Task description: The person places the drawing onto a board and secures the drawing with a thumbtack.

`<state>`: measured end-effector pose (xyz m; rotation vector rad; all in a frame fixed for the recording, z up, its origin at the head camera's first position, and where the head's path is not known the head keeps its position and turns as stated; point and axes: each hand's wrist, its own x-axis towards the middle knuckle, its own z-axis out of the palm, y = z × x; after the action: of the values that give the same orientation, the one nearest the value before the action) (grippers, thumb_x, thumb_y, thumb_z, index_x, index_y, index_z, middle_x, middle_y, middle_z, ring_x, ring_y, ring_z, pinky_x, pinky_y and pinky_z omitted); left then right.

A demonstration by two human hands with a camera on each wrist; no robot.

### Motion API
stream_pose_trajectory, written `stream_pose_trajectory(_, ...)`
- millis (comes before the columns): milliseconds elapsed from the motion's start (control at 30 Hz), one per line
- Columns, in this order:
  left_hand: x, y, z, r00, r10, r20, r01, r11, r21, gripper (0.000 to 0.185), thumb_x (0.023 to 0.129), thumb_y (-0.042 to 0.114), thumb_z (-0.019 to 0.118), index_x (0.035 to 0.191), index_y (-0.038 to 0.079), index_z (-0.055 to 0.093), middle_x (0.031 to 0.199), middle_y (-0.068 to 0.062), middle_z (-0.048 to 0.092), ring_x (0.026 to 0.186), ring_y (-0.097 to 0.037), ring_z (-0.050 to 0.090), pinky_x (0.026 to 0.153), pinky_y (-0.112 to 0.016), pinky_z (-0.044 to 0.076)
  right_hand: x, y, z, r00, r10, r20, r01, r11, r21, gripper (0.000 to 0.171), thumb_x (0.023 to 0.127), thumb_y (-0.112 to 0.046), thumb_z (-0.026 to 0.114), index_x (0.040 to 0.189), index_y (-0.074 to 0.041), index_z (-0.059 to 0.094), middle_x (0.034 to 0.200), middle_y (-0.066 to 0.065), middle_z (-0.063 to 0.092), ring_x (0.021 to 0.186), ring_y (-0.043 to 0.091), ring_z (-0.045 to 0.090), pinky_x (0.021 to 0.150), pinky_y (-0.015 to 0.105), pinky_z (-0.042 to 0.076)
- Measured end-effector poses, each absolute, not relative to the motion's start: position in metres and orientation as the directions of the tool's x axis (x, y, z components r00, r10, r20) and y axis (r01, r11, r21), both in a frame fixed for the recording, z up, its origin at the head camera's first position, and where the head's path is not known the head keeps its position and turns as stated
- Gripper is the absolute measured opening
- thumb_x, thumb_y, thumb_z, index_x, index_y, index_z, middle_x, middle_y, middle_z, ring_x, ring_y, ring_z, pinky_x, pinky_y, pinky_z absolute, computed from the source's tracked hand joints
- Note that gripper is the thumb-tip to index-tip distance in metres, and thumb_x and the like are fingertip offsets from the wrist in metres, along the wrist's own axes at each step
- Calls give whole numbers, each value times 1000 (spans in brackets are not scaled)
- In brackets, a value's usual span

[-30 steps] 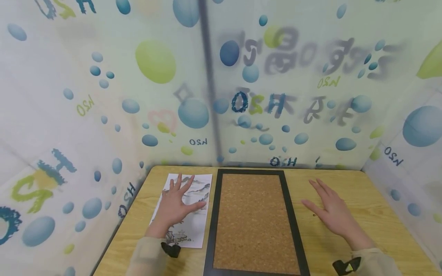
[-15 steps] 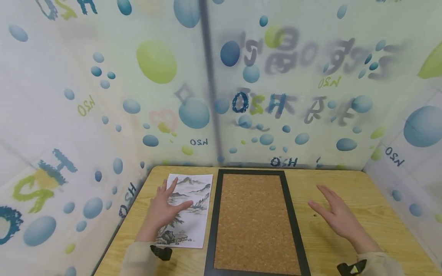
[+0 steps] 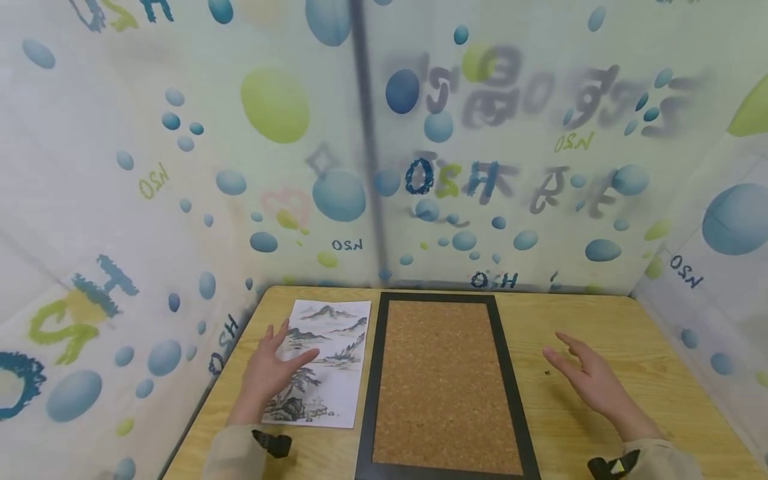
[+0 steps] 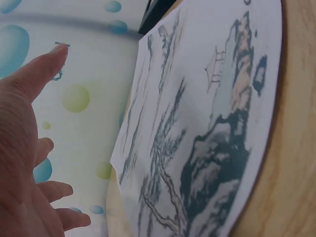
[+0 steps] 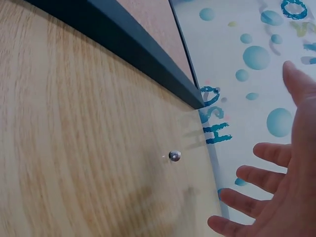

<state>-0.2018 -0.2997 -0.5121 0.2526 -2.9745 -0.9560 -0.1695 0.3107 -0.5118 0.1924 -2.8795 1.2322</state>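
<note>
A sheet of white paper (image 3: pixel 339 393) printed with an ink landscape of mountains, trees and rocks lies on the left of the table. Over its left edge hovers my left hand (image 3: pixel 267 370), fingers spread and holding nothing. In the middle lies a cork board (image 3: pixel 447 387) with a black frame (image 3: pixel 516 373). To the right of the board my right hand (image 3: pixel 594 380) hangs above the table, its fingers loosely extended and nothing in them. A small shiny silver pin-like piece (image 5: pixel 175 156) sits on the wood near that hand.
The light wooden table (image 3: pixel 606 313) ends at a pale fabric wall (image 3: pixel 528 220) printed with blue and green dots and lettering. Similar walls close in the left and right sides.
My left hand has drawn left and toward me, uncovering more of the landscape print. My right hand has shifted slightly right and nearer. The paper and board stay where they were.
</note>
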Motion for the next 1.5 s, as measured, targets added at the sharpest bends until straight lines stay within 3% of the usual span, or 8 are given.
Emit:
stream_pose_trajectory(167, -200, -306, -518, -966, -249, -72, -241, 757, 608, 123, 82, 76, 76, 169, 9, 21, 170, -31, 14, 153, -56, 17, 119, -70, 19, -170, 312, -519, -995, -90, 37, -90, 695, -713, 76, 110, -45, 56, 158, 10, 35, 156, 41, 36, 136, 62, 42, 99, 76, 42)
stream_pose_trajectory(333, -198, -310, -522, -940, -328, -92, -306, 695, 650, 120, 80, 68, 83, 167, 7, 27, 167, -31, 27, 151, -55, 23, 120, -65, 22, -172, 313, -526, -996, -78, 36, -81, 714, -695, 74, 110, -41, 59, 154, 14, 39, 150, 45, 41, 126, 62, 53, 92, 67, 53)
stream_pose_trajectory(467, -196, -310, -524, -931, -350, -102, -326, 675, 662, 114, 83, 61, 86, 166, 5, 31, 163, -34, 32, 148, -55, 29, 118, -65, 28, -173, 313, -530, -997, -68, 37, -74, 719, -691, 70, 109, -37, 61, 151, 16, 42, 147, 45, 44, 122, 62, 56, 91, 64, 55)
stream_pose_trajectory(700, -197, -310, -531, -915, -385, -120, -363, 657, 661, 113, 78, 45, 95, 164, 3, 34, 159, -36, 36, 145, -56, 34, 115, -65, 31, -173, 315, -542, -992, -55, 114, -119, 712, -692, 50, 104, -19, 72, 138, 15, 58, 129, 39, 63, 111, 53, 67, 89, 59, 57)
stream_pose_trajectory(900, -195, -308, -539, -908, -405, -103, -369, 662, 652, 110, 75, 27, 98, 162, 0, 36, 161, -30, 37, 147, -54, 32, 117, -65, 29, -175, 315, -550, -989, -48, 141, -133, 713, -688, 37, 96, -8, 80, 125, 11, 70, 118, 28, 72, 103, 41, 73, 84, 43, 61)
stream_pose_trajectory(1100, -192, -304, -539, -900, -432, -57, -355, 650, 672, 108, 74, 21, 98, 160, -3, 38, 157, -30, 43, 144, -52, 40, 114, -63, 35, -175, 314, -553, -988, -19, 154, -120, 723, -680, 23, 92, -2, 81, 113, 6, 77, 110, 20, 77, 95, 29, 73, 77, 27, 57)
stream_pose_trajectory(1267, -191, -304, -539, -887, -460, -36, -351, 623, 699, 102, 74, 17, 98, 154, -10, 42, 146, -33, 54, 134, -50, 53, 107, -61, 44, -176, 312, -555, -988, 5, 155, -102, 733, -673, 13, 91, 0, 81, 104, 0, 81, 103, 14, 79, 91, 21, 72, 75, 23, 55)
stream_pose_trajectory(1500, -192, -315, -544, -877, -481, -23, -330, 566, 756, 84, 74, 8, 97, 143, -14, 55, 127, -32, 68, 116, -45, 69, 93, -55, 56, -177, 310, -556, -988, 12, 154, -94, 744, -661, 8, 90, 2, 80, 97, -3, 81, 97, 12, 79, 92, 31, 73, 74, 28, 55)
